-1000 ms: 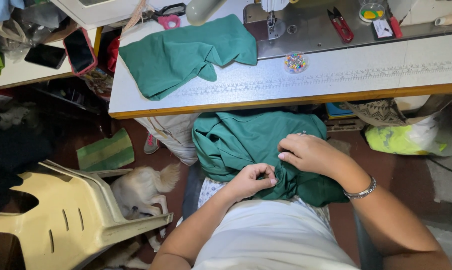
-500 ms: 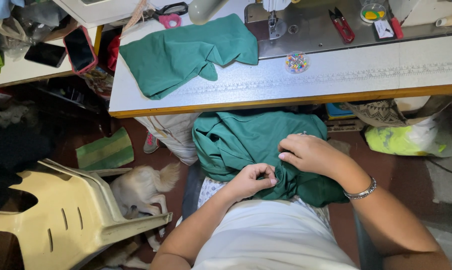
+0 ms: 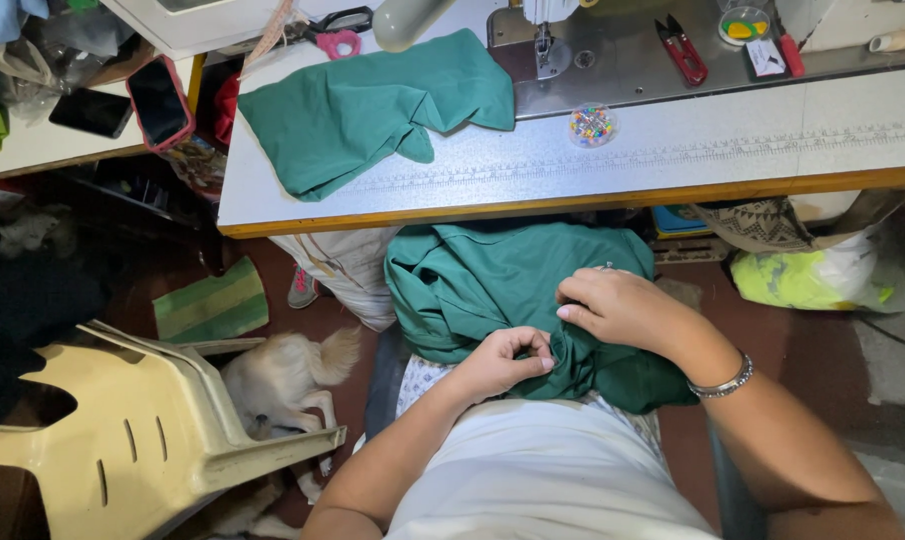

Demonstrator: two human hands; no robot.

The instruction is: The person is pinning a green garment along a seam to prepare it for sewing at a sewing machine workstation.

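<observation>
Looking down, we see green cloth (image 3: 493,290) bunched in the lap, below the bench (image 3: 673,160) edge. Our left hand (image 3: 503,362) is curled closed, pinching a fold of that cloth between thumb and fingertips. Our right hand (image 3: 623,305) lies on the cloth just beside it, fingers bent and pressing into the same fold; a bracelet (image 3: 725,380) circles that wrist. A second green piece (image 3: 373,105) rests on the bench near the sewing machine (image 3: 613,50), with a small dish of pins (image 3: 592,125) close by. A pale dog (image 3: 283,375) lies on the floor beside a tipped plastic chair (image 3: 123,440).
</observation>
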